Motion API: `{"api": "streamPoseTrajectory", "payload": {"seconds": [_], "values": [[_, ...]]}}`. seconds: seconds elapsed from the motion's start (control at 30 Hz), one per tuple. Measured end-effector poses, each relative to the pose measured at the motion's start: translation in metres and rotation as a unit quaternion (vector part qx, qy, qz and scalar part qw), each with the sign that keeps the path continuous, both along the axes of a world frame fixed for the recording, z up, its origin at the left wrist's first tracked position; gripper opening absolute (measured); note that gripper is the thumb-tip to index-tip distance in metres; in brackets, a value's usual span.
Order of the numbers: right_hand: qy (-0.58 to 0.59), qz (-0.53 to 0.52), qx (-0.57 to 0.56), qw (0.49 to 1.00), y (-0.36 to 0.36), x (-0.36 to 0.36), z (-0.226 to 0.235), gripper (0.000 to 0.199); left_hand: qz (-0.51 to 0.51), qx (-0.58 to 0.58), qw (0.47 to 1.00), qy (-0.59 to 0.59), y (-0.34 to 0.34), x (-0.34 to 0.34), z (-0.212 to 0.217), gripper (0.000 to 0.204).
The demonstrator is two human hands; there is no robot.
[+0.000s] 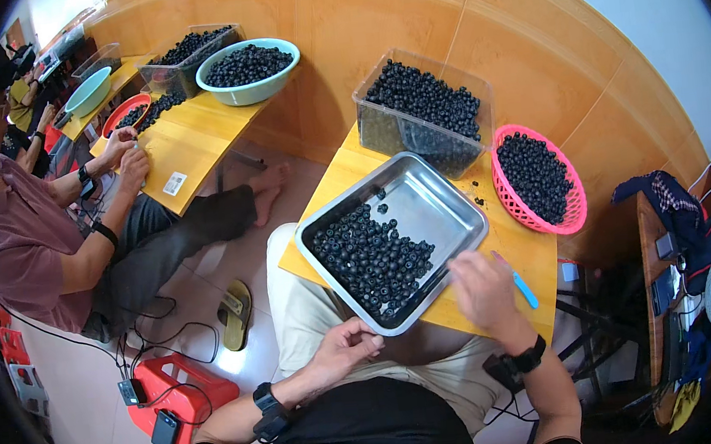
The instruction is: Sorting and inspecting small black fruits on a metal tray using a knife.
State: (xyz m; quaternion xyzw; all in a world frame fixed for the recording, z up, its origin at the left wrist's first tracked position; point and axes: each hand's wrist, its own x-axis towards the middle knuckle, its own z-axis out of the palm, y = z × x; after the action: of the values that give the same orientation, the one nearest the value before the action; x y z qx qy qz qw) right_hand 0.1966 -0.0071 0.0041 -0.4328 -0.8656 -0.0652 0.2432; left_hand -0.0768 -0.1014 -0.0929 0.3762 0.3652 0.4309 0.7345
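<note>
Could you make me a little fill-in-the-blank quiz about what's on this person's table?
1. The metal tray holds small ____ round pieces.
2. The basket to the right of the clear bin is ____.
3. The right hand hovers by the tray's near ____ corner.
4. The left hand rests on the person's ____.

Missing words: black; pink; right; lap

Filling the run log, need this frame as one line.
left hand: loosely closed, off tray | right hand: at steel tray edge, grip unclear | tray: small black rings | blue tool beside right hand
</note>
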Motion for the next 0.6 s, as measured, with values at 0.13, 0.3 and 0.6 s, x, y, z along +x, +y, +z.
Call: {"api": "streamPoseTrajectory", "payload": {"seconds": [0.13, 0.3, 0.6], "values": [[0.025, 0.138, -0.061, 0.988, -0.05, -0.041, 0.005, 0.039, -0.09, 0.018, 0.996, 0.007, -0.001, 0.009, 0.001, 0.025], [-0.078, 0.1, -0.072, 0.989, -0.067, -0.05, -0.014, 0.024, -0.134, 0.042, 0.99, -0.006, -0.001, 0.01, 0.01, 0.037], [-0.041, 0.116, -0.135, 0.983, -0.064, -0.024, -0.013, 0.016, 0.12, -0.012, 0.992, 0.035, 0.012, -0.033, -0.019, 0.025]]}}
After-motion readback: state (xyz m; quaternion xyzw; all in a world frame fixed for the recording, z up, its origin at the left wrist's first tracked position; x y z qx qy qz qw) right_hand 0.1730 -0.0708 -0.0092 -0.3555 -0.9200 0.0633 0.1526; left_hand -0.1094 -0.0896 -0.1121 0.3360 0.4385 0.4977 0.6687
